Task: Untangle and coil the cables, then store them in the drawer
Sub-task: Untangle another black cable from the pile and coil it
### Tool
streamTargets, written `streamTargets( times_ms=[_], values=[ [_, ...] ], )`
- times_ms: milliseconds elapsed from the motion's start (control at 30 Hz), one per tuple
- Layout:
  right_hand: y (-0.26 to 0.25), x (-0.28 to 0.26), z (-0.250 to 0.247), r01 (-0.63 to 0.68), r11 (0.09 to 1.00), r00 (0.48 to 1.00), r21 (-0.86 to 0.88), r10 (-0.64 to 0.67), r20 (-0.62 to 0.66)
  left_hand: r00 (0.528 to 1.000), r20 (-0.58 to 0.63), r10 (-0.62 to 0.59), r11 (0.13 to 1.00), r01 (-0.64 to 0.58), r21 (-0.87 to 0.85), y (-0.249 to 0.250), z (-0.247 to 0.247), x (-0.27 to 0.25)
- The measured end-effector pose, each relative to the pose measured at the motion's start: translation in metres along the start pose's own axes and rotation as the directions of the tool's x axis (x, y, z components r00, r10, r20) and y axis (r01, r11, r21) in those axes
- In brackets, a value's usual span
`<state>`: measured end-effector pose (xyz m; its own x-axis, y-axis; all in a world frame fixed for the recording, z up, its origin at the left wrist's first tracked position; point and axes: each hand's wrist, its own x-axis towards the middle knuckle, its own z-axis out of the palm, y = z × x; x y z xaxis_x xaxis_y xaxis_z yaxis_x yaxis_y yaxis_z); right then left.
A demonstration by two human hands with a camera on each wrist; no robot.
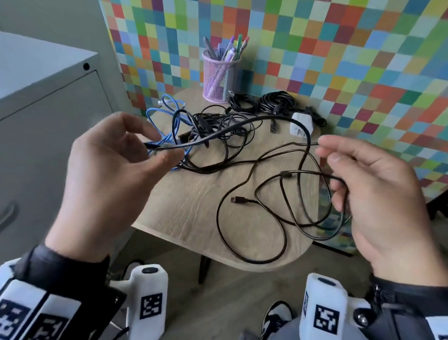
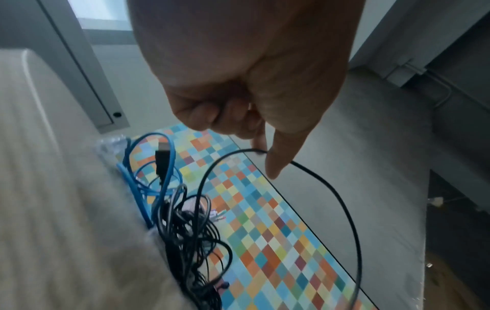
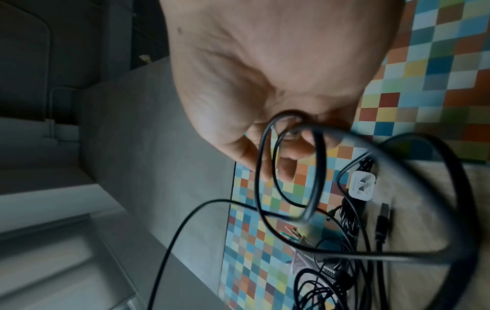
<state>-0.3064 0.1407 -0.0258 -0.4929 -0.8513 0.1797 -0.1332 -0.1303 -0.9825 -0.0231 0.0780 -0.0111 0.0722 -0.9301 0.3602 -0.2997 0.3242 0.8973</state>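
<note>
Left hand [image 1: 109, 170] pinches a black cable [image 1: 260, 118] between thumb and fingers; right hand [image 1: 377, 199] holds its loops in curled fingers above the counter [image 1: 187, 207]. Behind lie a blue-and-black cable tangle [image 1: 194, 129], coiled black cables [image 1: 264, 101], white charger [image 1: 301, 125], pink pen cup [image 1: 219, 74].

Even, soft daylight is seen in the head view, with wide-angle bending at the edges. Both wrist views are dimmer and motion-blurred.
</note>
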Motion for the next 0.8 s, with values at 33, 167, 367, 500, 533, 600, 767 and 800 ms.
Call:
streamTargets(
  times_ms=[33,167,367,500,533,600,767,800],
  values=[
    [0.001,-0.001,0.002,0.009,0.999,1.000,-0.042,-0.009,0.019,1.000,0.008,-0.003,1.000,0.003,0.012,0.003,0.003,-0.003],
    [0.003,-0.003,0.008,-0.010,0.999,0.997,-0.036,0.013,0.076,0.966,0.243,-0.084,0.953,0.007,0.302,0.005,0.017,-0.016],
    [-0.001,-0.009,0.012,0.049,0.997,0.985,-0.066,-0.037,0.170,0.827,0.536,-0.173,0.812,-0.187,0.552,0.001,0.030,-0.026],
    [0.000,-0.003,0.007,0.050,0.997,0.994,-0.056,-0.044,0.103,0.807,0.565,-0.169,0.846,-0.176,0.503,-0.005,0.023,-0.018],
    [0.002,0.000,0.002,0.039,0.998,0.996,-0.052,-0.035,0.082,0.805,0.576,-0.144,0.906,-0.126,0.403,-0.006,0.018,-0.015],
    [0.003,0.005,-0.010,0.013,0.997,0.999,-0.076,-0.011,0.030,0.856,0.516,-0.043,0.999,0.027,0.039,-0.005,0.005,-0.005],
    [0.003,0.009,-0.023,-0.023,0.980,1.000,-0.197,0.026,0.014,0.981,0.195,-0.022,0.763,0.142,-0.630,0.008,-0.015,0.009],
    [0.002,0.008,-0.022,-0.019,0.977,0.999,-0.211,0.027,0.038,0.985,0.169,-0.033,0.754,0.135,-0.643,0.009,-0.016,0.009]
  ],
)
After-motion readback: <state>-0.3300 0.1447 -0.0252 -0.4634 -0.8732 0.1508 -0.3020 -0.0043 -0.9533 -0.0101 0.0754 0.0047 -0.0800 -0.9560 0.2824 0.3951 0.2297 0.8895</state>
